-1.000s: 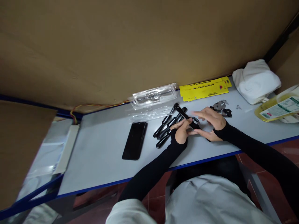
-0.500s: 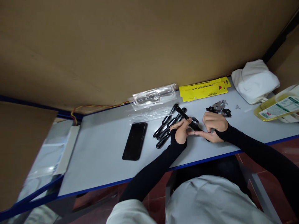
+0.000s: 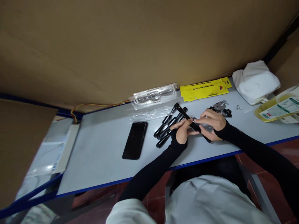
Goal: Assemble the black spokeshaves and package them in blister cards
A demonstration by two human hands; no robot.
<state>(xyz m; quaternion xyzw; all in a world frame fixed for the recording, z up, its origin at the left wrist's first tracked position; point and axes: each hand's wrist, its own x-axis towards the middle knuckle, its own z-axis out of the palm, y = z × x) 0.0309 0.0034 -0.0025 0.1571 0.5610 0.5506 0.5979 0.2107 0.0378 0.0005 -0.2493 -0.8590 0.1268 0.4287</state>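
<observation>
Both my hands meet over a long black two-handled tool [image 3: 184,115] held just above the grey table [image 3: 102,149]. My left hand [image 3: 181,132] pinches the tool near its middle. My right hand [image 3: 212,123] curls around the other end, fingertips pressing a small metal piece at the tool's centre. More black handled tools [image 3: 164,130] lie in a loose bunch under and left of my left hand.
A black phone [image 3: 135,140] lies to the left. Clear blister packs [image 3: 154,96] and yellow cards [image 3: 204,88] sit along the cardboard back wall. Metal plates and small screws [image 3: 220,107] lie behind my right hand. White cloth [image 3: 255,81] and a plastic bag [image 3: 277,107] are at far right.
My right hand opened flat, then curled into a fist, and now its fingers reach forward onto the middle of the tool. My left hand has kept its hold.
</observation>
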